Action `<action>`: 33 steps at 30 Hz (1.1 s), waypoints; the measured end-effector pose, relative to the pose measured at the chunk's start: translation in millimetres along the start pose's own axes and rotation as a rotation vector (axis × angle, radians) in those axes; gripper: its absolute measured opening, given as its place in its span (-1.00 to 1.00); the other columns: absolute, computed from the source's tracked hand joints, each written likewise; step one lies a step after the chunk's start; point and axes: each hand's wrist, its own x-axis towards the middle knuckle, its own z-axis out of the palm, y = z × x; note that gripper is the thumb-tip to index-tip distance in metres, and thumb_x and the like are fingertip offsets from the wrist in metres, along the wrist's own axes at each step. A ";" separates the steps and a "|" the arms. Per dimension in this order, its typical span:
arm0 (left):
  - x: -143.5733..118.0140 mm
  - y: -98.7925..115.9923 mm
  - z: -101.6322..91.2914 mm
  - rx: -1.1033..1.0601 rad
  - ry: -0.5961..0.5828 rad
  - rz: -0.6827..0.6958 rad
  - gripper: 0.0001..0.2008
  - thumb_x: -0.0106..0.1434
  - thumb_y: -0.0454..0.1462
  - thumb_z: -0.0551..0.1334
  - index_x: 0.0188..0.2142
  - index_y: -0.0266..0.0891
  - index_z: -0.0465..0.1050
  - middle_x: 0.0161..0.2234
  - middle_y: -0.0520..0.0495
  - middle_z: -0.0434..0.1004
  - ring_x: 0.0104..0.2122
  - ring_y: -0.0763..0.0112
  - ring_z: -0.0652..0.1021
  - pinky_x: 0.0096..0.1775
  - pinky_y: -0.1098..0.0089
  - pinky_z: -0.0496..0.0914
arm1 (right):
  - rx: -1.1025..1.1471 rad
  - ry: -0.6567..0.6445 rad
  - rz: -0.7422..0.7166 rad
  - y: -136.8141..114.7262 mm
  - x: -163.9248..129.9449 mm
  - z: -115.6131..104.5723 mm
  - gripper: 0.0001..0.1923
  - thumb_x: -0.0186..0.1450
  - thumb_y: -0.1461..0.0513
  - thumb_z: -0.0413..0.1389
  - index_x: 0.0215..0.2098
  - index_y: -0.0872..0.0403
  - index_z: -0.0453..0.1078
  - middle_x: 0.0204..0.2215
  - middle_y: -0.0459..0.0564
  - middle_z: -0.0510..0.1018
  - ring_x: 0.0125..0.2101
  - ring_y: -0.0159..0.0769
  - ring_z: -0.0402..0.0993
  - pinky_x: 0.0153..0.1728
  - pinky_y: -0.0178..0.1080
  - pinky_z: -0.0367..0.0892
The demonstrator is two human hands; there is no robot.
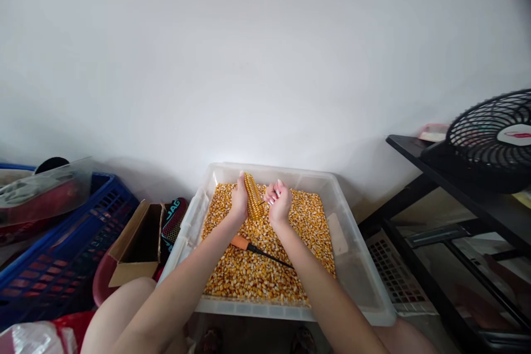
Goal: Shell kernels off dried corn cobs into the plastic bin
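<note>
My left hand (239, 199) is closed around a yellow ear of corn (254, 197), holding it tilted above the loose kernels. Its visible side is still lined with rows of kernels. Close by on the right, my right hand (279, 202) has its fingers curled in toward the palm; what they hold, if anything, is hidden. Under both hands, corn kernels (261, 279) cover most of the floor of a translucent plastic bin (360, 282). A tool with an orange handle (239, 241) and a thin dark shaft, like a screwdriver, lies on the kernels below the cob.
Left of the bin are an open cardboard box (120, 249) and a blue plastic crate (45, 265) full of things. A black fan (493, 138) stands on a dark shelf (431, 166) at right, with a pale basket (394, 271) underneath. A white wall (265, 66) rises behind.
</note>
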 end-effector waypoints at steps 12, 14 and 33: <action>-14.0 7.1 5.0 0.517 -0.026 0.457 -0.56 0.11 0.07 0.14 -0.59 -0.27 0.34 -0.64 0.03 0.31 -0.55 0.42 0.33 -0.48 0.45 0.15 | 0.073 0.064 0.178 5.4 7.2 -6.8 -0.61 0.17 0.12 -0.03 -0.69 0.05 -0.08 -0.79 -0.27 -0.02 -0.76 -0.52 -0.18 -0.73 -0.37 -0.17; -11.9 8.2 4.4 0.446 -0.014 0.370 -0.54 0.10 0.10 0.13 -0.59 -0.26 0.32 -0.65 0.01 0.30 -0.55 0.41 0.34 -0.49 0.44 0.17 | 0.131 0.061 0.176 -1.2 8.2 -6.0 -0.61 0.18 0.14 -0.03 -0.69 0.05 -0.10 -0.78 -0.27 -0.03 -0.76 -0.52 -0.19 -0.72 -0.37 -0.17; 4.1 3.7 -3.1 0.173 0.026 0.101 -0.41 0.04 0.21 0.10 -0.45 -0.32 0.40 -0.59 -0.03 0.37 -0.54 0.38 0.42 -0.48 0.42 0.29 | 0.254 0.059 0.117 -20.6 3.9 1.5 -0.64 0.19 0.21 -0.06 -0.67 0.06 -0.12 -0.76 -0.25 -0.07 -0.73 -0.50 -0.19 -0.70 -0.36 -0.12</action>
